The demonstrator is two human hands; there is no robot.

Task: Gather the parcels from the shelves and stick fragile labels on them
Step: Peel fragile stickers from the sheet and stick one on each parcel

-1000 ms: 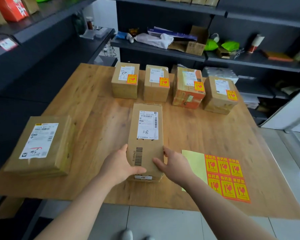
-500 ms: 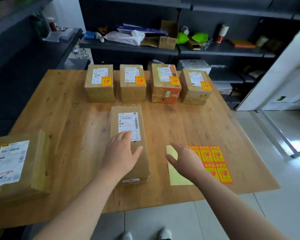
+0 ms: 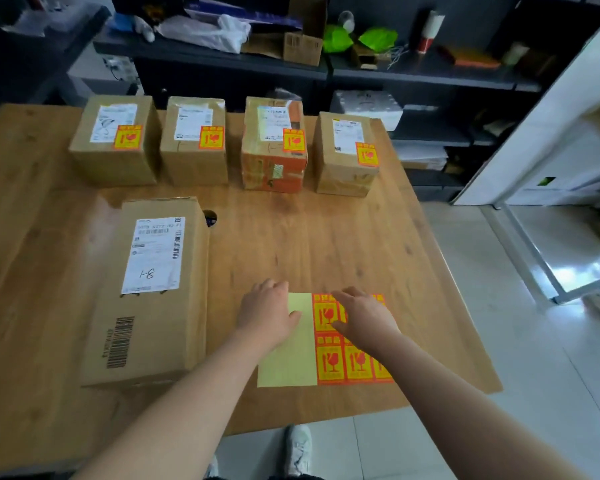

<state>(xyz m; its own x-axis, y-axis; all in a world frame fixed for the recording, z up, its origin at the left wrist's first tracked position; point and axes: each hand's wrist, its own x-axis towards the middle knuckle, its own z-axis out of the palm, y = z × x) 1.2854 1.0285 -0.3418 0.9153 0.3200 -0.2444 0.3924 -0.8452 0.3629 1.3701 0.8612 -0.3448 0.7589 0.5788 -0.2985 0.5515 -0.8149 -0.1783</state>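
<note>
A long brown parcel (image 3: pixel 153 292) with a white address label marked "1-8" lies flat on the wooden table (image 3: pixel 309 244), carrying no fragile sticker. To its right lies the fragile label sheet (image 3: pixel 329 358), pale yellow backing on the left and orange-yellow stickers on the right. My left hand (image 3: pixel 265 313) rests flat on the bare backing. My right hand (image 3: pixel 362 315) lies over the top stickers, fingers spread, nothing gripped. Several boxes stand in a row at the back, each with a fragile sticker: first (image 3: pixel 115 143), second (image 3: pixel 194 142), orange-taped third (image 3: pixel 274 147), fourth (image 3: pixel 347 154).
Dark shelves (image 3: pixel 413 67) behind the table hold a small carton, white bags, green bags and other clutter. A round cable hole (image 3: pixel 210 216) is in the tabletop beside the long parcel. Tiled floor and a white partition are to the right. My shoe shows below the table's near edge.
Both hands have let go of the long parcel and moved right onto the label sheet. The view has swung right, so the flat parcel at the table's left is out of sight.
</note>
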